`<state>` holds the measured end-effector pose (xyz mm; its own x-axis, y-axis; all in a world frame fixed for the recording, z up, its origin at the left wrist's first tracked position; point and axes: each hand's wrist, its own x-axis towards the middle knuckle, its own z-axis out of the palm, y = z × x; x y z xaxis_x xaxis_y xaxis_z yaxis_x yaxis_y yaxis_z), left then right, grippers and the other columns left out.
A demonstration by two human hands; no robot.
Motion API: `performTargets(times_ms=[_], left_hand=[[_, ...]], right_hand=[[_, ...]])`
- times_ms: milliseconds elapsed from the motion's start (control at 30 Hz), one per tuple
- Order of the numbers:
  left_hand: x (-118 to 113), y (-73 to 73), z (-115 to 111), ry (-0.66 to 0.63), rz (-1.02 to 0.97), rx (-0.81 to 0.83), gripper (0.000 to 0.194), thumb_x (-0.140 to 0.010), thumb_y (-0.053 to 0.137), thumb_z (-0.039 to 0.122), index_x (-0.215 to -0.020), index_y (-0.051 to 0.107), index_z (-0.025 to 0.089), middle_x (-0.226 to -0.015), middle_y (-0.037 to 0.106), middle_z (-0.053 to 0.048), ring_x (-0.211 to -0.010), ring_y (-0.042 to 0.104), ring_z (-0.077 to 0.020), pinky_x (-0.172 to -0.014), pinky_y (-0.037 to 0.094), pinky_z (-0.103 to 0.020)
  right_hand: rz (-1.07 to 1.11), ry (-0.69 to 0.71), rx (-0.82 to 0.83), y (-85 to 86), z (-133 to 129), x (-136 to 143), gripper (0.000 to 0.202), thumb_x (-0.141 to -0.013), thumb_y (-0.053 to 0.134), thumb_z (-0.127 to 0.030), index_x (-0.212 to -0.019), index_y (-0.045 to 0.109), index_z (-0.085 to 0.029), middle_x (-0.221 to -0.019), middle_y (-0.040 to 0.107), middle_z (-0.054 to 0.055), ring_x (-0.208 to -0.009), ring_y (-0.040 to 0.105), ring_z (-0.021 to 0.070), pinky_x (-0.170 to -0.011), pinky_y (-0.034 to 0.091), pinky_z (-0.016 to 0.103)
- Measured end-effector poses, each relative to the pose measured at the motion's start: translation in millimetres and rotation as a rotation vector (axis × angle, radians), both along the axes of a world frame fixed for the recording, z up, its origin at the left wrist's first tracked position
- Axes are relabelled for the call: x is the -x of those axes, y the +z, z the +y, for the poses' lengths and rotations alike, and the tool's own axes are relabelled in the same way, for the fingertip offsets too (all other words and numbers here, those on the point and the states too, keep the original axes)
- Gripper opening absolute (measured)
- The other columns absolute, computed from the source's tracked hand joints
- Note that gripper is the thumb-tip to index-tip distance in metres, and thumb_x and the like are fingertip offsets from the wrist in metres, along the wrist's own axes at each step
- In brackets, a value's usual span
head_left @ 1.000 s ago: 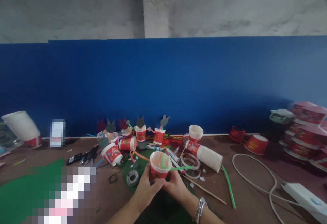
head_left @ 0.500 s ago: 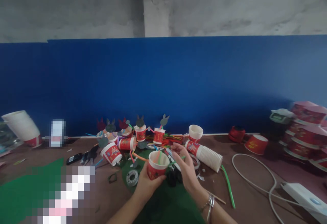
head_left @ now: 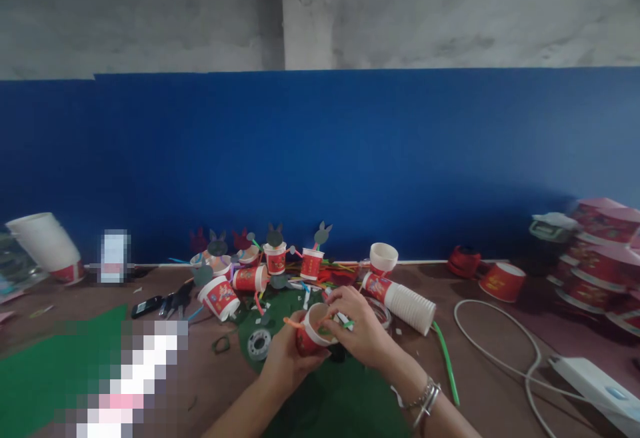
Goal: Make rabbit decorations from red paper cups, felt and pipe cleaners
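red paper cup (head_left: pixel 306 342) front and centre, held up over a dark green mat (head_left: pixel 345 391) on the brown surface (head_left: pixel 200 385). whoever's working has it in the left hand (head_left: pixel 286 353), grip closed round the side of the cup, which leans so its mouth points up and over to the right. orange straw (head_left: pixel 293 323) pokes out of the cup on the left side, and there's a bit of orange and green showing inside too.

right hand (head_left: pixel 356 326) is bent over the mouth of the cup, fingers bunched close so that grip is pretty narrow, but from here i can't tell if they're actually pinching a straw or just touching it. silver bracelets (head_left: pixel 427 403) on that wrist.

just left of the left hand sits a grey ring (head_left: pixel 259 345). behind that it's a proper pile: a cup tipped over (head_left: pixel 219 298), another lying on its side (head_left: pixel 250 279), and two upright cups with dark paper animal heads, one here (head_left: pixel 275 261) and one here (head_left: pixel 313 265).

right of the pile there's a nested stack of cups (head_left: pixel 400 301) lying down, a white-looking bowl-ish cup (head_left: pixel 384 257) behind it, and a loose green straw (head_left: pixel 447 361) near its end. further right, a looping pale cable (head_left: pixel 493 304) and a white power strip (head_left: pixel 595 388).
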<state>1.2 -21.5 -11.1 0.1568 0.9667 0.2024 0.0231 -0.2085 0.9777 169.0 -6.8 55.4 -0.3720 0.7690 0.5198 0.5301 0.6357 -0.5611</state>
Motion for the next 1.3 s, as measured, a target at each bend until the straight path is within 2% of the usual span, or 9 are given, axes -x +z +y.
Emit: performTargets(times_ms=[300, 400, 533, 667, 800, 900, 1067, 1167, 1300], left_hand=[[0.2, -0.2, -0.7, -0.003, 0.089, -0.026, 0.057, -0.059, 0.076, 0.023, -0.110, 0.051, 0.016, -0.097, 0.067, -0.006, -0.086, 0.063, -0.0216, -0.077, 0.050, -0.029], [3.2, 2.0, -0.1, 0.081, 0.164, -0.056, 0.056, -0.060, 0.075, 0.029, -0.110, 0.051, 0.017, -0.098, 0.067, -0.006, -0.085, 0.064, -0.0224, -0.077, 0.050, -0.031], [8.3, -0.2, 8.8, 0.332, 0.166, -0.048, 0.051, -0.067, 0.067, 0.037, -0.108, 0.049, 0.015, -0.102, 0.066, -0.010, -0.093, 0.063, -0.0248, -0.085, 0.047, -0.036], [12.1, -5.6, 16.1, 0.474, 0.119, 0.031, 0.052, -0.078, 0.053, 0.044, -0.117, 0.041, 0.011, -0.105, 0.064, -0.014, -0.098, 0.062, -0.0246, -0.090, 0.045, -0.038], [12.4, -7.1, 14.5, 0.387, 0.175, 0.117, 0.067, -0.079, 0.050, 0.049, -0.129, 0.032, 0.009, -0.107, 0.064, -0.017, -0.102, 0.062, -0.0288, -0.090, 0.045, -0.040], [11.9, -11.7, 15.8, 0.356, 0.202, 0.023, 0.075, -0.080, 0.049, 0.048, -0.138, 0.022, 0.009, -0.128, 0.052, -0.020, -0.119, 0.051, -0.0284, -0.100, 0.038, -0.039], [13.6, -35.6, 26.5, 0.503, 0.248, -0.141, 0.078, -0.086, 0.043, 0.044, -0.144, 0.004, 0.008, -0.152, 0.009, -0.019, -0.140, 0.010, -0.0269, -0.113, 0.014, -0.041], [14.7, -50.7, 30.4, 0.515, 0.275, -0.224, 0.072, -0.089, 0.039, 0.037, -0.145, 0.001, 0.010, -0.153, 0.003, -0.016, -0.140, 0.000, -0.0256, -0.114, 0.007, -0.043], [14.2, -58.0, 30.4, 0.533, 0.271, -0.242, 0.068, -0.091, 0.035, 0.030, -0.145, -0.001, 0.011, -0.153, 0.003, -0.017, -0.140, 0.002, -0.0263, -0.113, 0.009, -0.046]], right_hand=[[-0.007, 0.049, -0.060, -6.4, 1.0, 0.8, 0.012, -0.081, 0.056, -0.016, -0.070, 0.061, -0.020, -0.098, 0.060, 0.004, -0.095, 0.053, 0.0198, -0.085, 0.040, 0.037], [-0.010, -0.007, -0.054, -5.0, 2.4, -1.4, 0.009, -0.084, 0.054, -0.023, -0.085, 0.064, -0.023, -0.107, 0.059, 0.006, -0.102, 0.051, 0.0220, -0.088, 0.039, 0.039], [0.159, -0.260, -0.077, -5.6, 13.4, -13.1, 0.027, -0.090, 0.042, -0.026, -0.113, 0.055, -0.021, -0.112, 0.058, 0.009, -0.106, 0.050, 0.0216, -0.092, 0.039, 0.038], [0.008, -0.380, -0.008, -20.1, 27.1, -25.8, 0.019, -0.085, 0.046, -0.020, -0.091, 0.064, -0.018, -0.092, 0.066, 0.007, -0.089, 0.056, 0.0219, -0.084, 0.040, 0.035], [-0.266, -0.424, 0.053, -42.1, 32.3, -28.0, 0.021, -0.082, 0.048, -0.015, -0.084, 0.068, -0.021, -0.090, 0.067, 0.005, -0.091, 0.055, 0.0230, -0.082, 0.037, 0.035], [-0.333, -0.434, 0.042, -50.7, 32.1, -26.1, 0.022, -0.082, 0.047, -0.015, -0.087, 0.068, -0.021, -0.096, 0.065, 0.005, -0.095, 0.053, 0.0222, -0.081, 0.035, 0.032], [-0.371, -0.489, 0.042, -42.9, 32.9, -31.0, 0.026, -0.082, 0.043, -0.012, -0.087, 0.067, -0.020, -0.094, 0.066, 0.006, -0.095, 0.054, 0.0216, -0.083, 0.034, 0.032], [-0.421, -0.529, 0.117, -33.2, 34.4, -41.6, 0.026, -0.080, 0.043, -0.009, -0.083, 0.068, -0.017, -0.090, 0.068, 0.010, -0.090, 0.058, 0.0230, -0.077, 0.037, 0.032], [-0.506, -0.521, 0.258, -28.6, 33.1, -54.6, 0.023, -0.075, 0.047, -0.012, -0.062, 0.064, -0.017, -0.068, 0.067, 0.011, -0.065, 0.061, 0.0229, -0.057, 0.035, 0.030]])
